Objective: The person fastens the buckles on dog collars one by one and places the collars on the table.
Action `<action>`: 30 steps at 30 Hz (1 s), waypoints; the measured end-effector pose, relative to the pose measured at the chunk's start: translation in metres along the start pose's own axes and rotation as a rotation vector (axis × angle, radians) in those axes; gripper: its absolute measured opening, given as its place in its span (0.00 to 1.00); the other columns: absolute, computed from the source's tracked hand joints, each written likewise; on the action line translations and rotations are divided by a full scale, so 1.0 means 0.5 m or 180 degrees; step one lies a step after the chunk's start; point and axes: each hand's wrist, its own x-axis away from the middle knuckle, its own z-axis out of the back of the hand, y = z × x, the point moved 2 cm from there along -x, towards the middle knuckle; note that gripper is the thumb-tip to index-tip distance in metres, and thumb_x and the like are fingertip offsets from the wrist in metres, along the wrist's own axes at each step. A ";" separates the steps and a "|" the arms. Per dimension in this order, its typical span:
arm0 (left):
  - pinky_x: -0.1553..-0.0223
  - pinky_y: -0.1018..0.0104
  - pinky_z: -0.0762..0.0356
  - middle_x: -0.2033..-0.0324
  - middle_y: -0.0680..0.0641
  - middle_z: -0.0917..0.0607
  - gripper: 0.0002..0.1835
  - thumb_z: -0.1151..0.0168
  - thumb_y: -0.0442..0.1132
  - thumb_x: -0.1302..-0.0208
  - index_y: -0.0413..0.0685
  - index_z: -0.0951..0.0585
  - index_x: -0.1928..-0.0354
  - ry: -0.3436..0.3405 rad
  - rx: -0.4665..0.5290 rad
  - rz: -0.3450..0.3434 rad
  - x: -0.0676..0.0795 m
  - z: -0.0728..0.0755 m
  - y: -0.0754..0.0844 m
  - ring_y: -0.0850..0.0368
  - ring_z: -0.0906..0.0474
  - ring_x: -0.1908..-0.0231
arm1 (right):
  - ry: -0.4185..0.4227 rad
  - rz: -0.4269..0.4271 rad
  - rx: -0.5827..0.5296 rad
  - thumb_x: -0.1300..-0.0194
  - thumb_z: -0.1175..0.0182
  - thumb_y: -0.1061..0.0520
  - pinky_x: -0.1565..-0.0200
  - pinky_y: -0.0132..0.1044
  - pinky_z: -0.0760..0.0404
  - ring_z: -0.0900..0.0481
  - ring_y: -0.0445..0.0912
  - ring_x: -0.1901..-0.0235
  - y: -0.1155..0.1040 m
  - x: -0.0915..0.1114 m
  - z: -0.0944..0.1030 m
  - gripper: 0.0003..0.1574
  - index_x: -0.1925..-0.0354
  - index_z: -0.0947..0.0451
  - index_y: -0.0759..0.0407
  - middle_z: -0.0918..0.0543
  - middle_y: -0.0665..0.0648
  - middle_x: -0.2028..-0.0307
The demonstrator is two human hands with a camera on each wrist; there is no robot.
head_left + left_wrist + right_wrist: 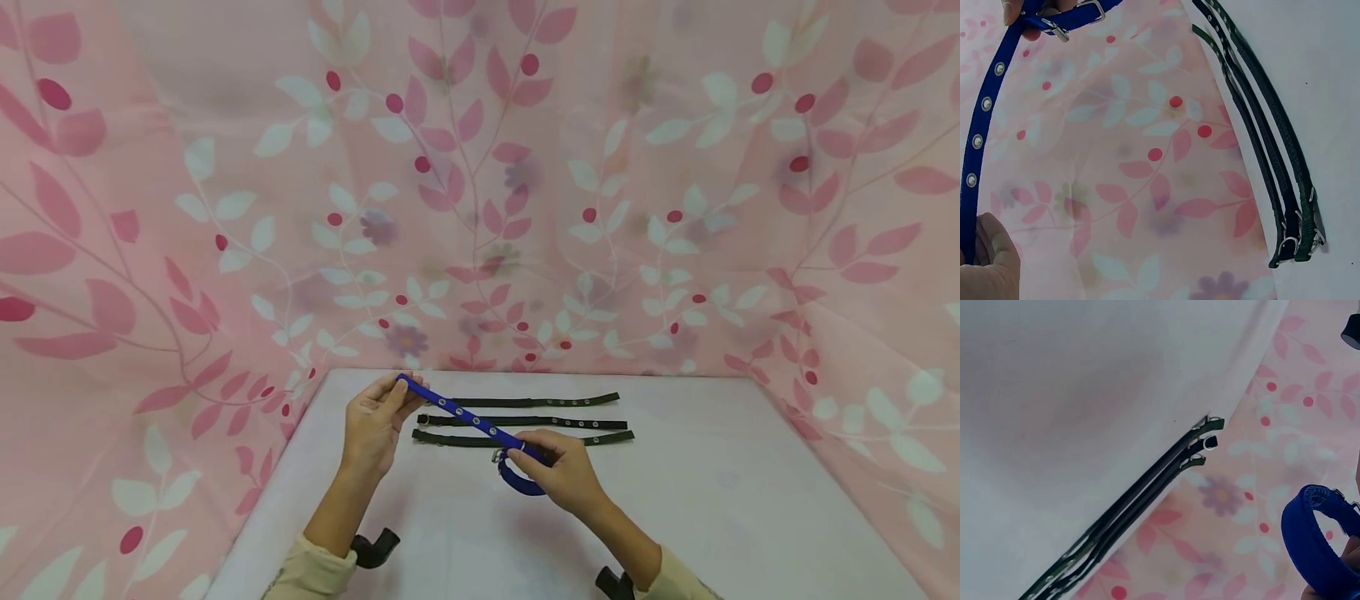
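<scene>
A blue collar [459, 412] with metal eyelets is stretched between both hands above the table. My left hand [375, 421] pinches its tip between thumb and fingers, higher and to the left. Lower right, my right hand [561, 471] grips the strap, and the buckle end curves into a loop below it. In the left wrist view the metal buckle [1091, 11] hangs beside the right hand's fingers. The blue loop [1310, 550] appears at the lower right of the right wrist view.
Three dark collars lie side by side across the white table [675, 508]: a far one [517, 403], a middle one [517, 422] and a near one [457, 440]. Behind stands a pink leaf-patterned curtain [480, 208]. A black device [377, 548] sits at the left wrist.
</scene>
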 end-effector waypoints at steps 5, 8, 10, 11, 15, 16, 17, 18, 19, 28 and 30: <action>0.51 0.59 0.16 0.62 0.44 0.11 0.08 0.44 0.30 0.30 0.38 0.16 0.56 -0.0045 -0.0026 -0.0013 0.003 0.003 -0.001 0.52 0.12 0.59 | 0.0002 0.0044 -0.0003 0.39 0.33 0.65 0.70 0.34 0.15 0.20 0.43 0.75 0.043 0.002 -0.007 0.09 0.58 0.15 0.64 0.11 0.59 0.67; 0.51 0.59 0.16 0.62 0.43 0.11 0.08 0.44 0.30 0.30 0.36 0.17 0.54 -0.0057 -0.0037 -0.0022 0.004 0.005 -0.002 0.53 0.12 0.59 | 0.0032 0.0050 0.0017 0.39 0.32 0.64 0.71 0.34 0.16 0.20 0.42 0.75 0.075 0.003 -0.011 0.09 0.58 0.14 0.61 0.11 0.58 0.68; 0.52 0.59 0.16 0.61 0.43 0.11 0.09 0.44 0.29 0.30 0.34 0.18 0.53 -0.0058 -0.0040 -0.0033 0.005 0.006 -0.004 0.52 0.12 0.59 | 0.0030 0.0050 0.0005 0.38 0.32 0.62 0.71 0.34 0.16 0.21 0.40 0.75 0.082 0.004 -0.010 0.08 0.58 0.14 0.59 0.11 0.56 0.68; 0.52 0.59 0.16 0.61 0.42 0.11 0.09 0.43 0.29 0.30 0.33 0.18 0.53 -0.0051 -0.0031 -0.0033 0.005 0.006 -0.004 0.51 0.12 0.59 | 0.0021 0.0036 -0.0026 0.38 0.32 0.61 0.72 0.34 0.16 0.21 0.39 0.75 0.085 0.005 -0.010 0.08 0.58 0.14 0.58 0.12 0.56 0.69; 0.50 0.58 0.17 0.61 0.43 0.11 0.10 0.43 0.31 0.30 0.34 0.18 0.52 -0.0059 -0.0002 0.0096 0.007 0.011 -0.010 0.51 0.13 0.58 | -0.0032 -0.0088 -0.0257 0.36 0.33 0.59 0.75 0.34 0.17 0.22 0.38 0.78 0.088 0.008 -0.006 0.08 0.57 0.14 0.58 0.14 0.56 0.73; 0.50 0.58 0.17 0.61 0.43 0.11 0.09 0.43 0.31 0.30 0.34 0.18 0.52 -0.0047 0.0007 0.0135 0.008 0.012 -0.011 0.51 0.13 0.57 | -0.0047 -0.0102 -0.0307 0.36 0.33 0.59 0.75 0.34 0.18 0.22 0.39 0.78 0.087 0.009 -0.005 0.09 0.57 0.15 0.58 0.15 0.56 0.74; 0.50 0.58 0.17 0.60 0.43 0.11 0.09 0.43 0.31 0.30 0.35 0.18 0.52 -0.0044 0.0014 0.0173 0.009 0.014 -0.013 0.52 0.13 0.57 | -0.0063 -0.0101 -0.0341 0.36 0.33 0.59 0.76 0.35 0.18 0.22 0.39 0.79 0.087 0.009 -0.004 0.09 0.57 0.15 0.59 0.16 0.57 0.75; 0.50 0.59 0.17 0.60 0.44 0.12 0.09 0.43 0.32 0.29 0.35 0.18 0.52 -0.0044 0.0004 0.0203 0.009 0.016 -0.014 0.53 0.13 0.58 | -0.0077 -0.0098 -0.0353 0.36 0.33 0.59 0.77 0.35 0.18 0.22 0.39 0.79 0.088 0.009 -0.003 0.09 0.56 0.15 0.59 0.17 0.56 0.75; 0.50 0.59 0.17 0.60 0.44 0.12 0.09 0.44 0.32 0.29 0.35 0.19 0.53 -0.0042 -0.0017 0.0208 0.010 0.018 -0.015 0.53 0.13 0.58 | -0.0089 -0.0087 -0.0348 0.36 0.33 0.59 0.77 0.35 0.18 0.22 0.39 0.79 0.088 0.009 -0.002 0.10 0.56 0.15 0.59 0.17 0.57 0.76; 0.51 0.60 0.16 0.61 0.46 0.12 0.09 0.43 0.32 0.29 0.33 0.22 0.52 -0.0101 -0.0115 0.0330 0.017 0.021 -0.039 0.55 0.13 0.60 | 0.0088 -0.0414 -0.0675 0.35 0.35 0.61 0.77 0.33 0.20 0.24 0.43 0.80 0.100 -0.004 0.010 0.11 0.57 0.17 0.68 0.19 0.53 0.78; 0.51 0.60 0.16 0.62 0.47 0.12 0.13 0.42 0.35 0.29 0.31 0.24 0.50 -0.0127 -0.0200 0.0453 0.022 0.018 -0.050 0.54 0.13 0.59 | 0.0165 -0.0577 -0.0836 0.35 0.35 0.60 0.78 0.32 0.22 0.25 0.42 0.81 0.102 -0.006 0.013 0.12 0.58 0.18 0.69 0.21 0.53 0.79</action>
